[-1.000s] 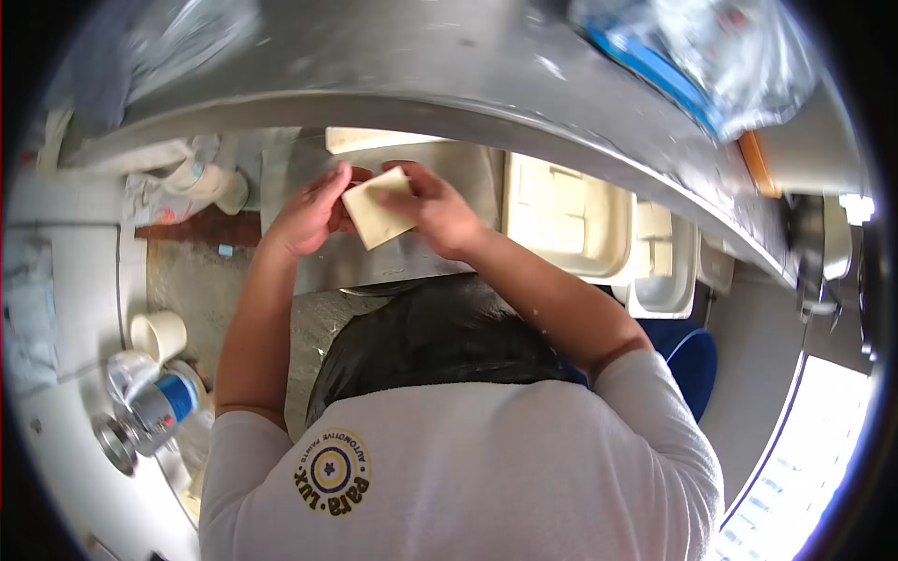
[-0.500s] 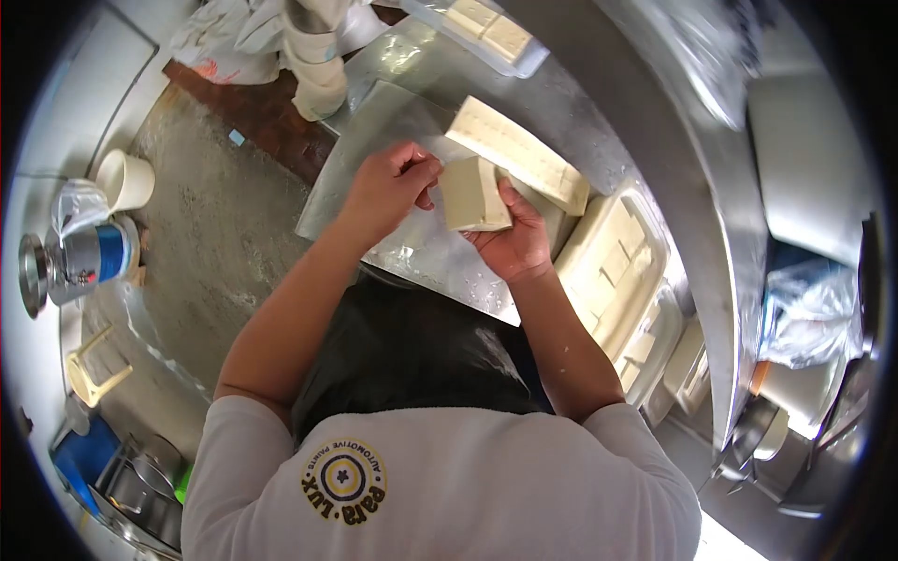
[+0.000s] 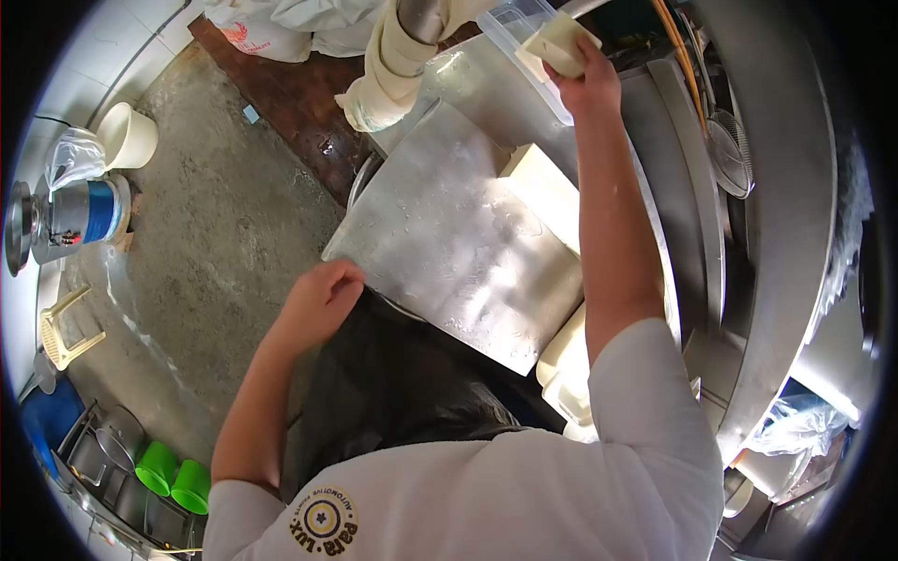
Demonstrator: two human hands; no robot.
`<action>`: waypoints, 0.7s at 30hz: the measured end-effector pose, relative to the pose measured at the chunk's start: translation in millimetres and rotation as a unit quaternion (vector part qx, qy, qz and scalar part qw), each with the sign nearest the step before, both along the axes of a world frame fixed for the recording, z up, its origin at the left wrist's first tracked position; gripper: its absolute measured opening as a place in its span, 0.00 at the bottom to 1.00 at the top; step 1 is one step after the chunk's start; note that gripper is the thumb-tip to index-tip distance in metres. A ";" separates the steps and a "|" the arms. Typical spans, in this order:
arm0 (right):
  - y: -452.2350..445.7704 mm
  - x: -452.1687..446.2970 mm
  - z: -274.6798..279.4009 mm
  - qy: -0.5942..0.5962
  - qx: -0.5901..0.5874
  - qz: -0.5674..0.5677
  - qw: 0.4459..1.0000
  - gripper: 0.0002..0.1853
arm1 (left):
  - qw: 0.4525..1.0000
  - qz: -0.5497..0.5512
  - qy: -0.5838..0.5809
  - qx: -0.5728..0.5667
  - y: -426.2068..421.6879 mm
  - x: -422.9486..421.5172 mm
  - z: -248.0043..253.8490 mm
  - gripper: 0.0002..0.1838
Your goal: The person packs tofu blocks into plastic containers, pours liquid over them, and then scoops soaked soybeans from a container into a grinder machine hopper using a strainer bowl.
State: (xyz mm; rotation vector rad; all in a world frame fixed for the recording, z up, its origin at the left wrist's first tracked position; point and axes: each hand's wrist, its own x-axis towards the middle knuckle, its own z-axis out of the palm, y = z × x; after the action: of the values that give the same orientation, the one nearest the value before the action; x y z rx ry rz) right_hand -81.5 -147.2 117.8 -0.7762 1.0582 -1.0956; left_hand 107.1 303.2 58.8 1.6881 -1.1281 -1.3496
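My right hand (image 3: 591, 86) is stretched to the far right and grips a cream-white block of tofu (image 3: 567, 43) over a clear plastic tub (image 3: 510, 26). Another pale piece shows below the held block at the tub; whether they touch I cannot tell. By the near left corner of the metal sheet (image 3: 440, 224), my left hand (image 3: 323, 301) is closed with its fingers curled, and nothing shows sticking out of it. A long pale tofu bar (image 3: 547, 192) lies on the sheet's right side, partly behind my right forearm.
Beside the sheet, cream tubs (image 3: 566, 365) are partly hidden by my right arm. Cloth wraps a metal cylinder (image 3: 423, 19) at the back. A wire strainer (image 3: 730, 154) lies at the right. On the left stand a white bucket (image 3: 126, 136) and a cream plastic stool (image 3: 65, 327).
My right hand has carried the tofu block from above the sheet to the far tub. My left hand has come away from the block, back toward my body. The view has shifted.
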 end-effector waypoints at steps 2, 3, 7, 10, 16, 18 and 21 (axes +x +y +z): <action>-30.4 27.7 -8.8 0.013 0.001 -0.005 1.000 0.23 | 0.998 0.053 0.017 0.029 23.5 -1.6 -16.1 0.10; -45.2 38.4 -15.4 0.032 0.011 -0.014 0.999 0.23 | 0.998 0.052 0.016 0.029 32.6 -3.4 -17.8 0.10; -105.7 69.5 -50.1 0.046 0.022 0.004 0.999 0.21 | 0.990 0.112 0.059 0.063 50.6 -8.0 -18.9 0.10; -118.7 80.5 -49.8 0.108 0.063 -0.015 0.992 0.25 | 0.986 0.128 0.071 0.078 55.2 -10.1 -19.3 0.11; -156.2 75.4 -85.1 0.310 0.032 0.118 0.943 0.24 | 0.984 0.137 0.086 0.075 53.0 -16.8 -16.4 0.11; -138.7 68.0 -69.8 0.471 -0.089 0.136 0.867 0.23 | 0.985 0.135 0.089 0.064 49.9 -17.0 -15.7 0.11; -81.3 54.9 -20.7 0.569 -0.257 0.077 0.777 0.23 | 0.982 0.142 0.099 0.076 46.7 -16.2 -12.3 0.11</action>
State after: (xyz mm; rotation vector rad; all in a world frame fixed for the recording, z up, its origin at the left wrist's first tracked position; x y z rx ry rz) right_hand -26.6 -228.5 97.1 -2.0931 1.6420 -0.7020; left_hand 90.9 349.9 46.6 1.7022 -0.6581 -1.4089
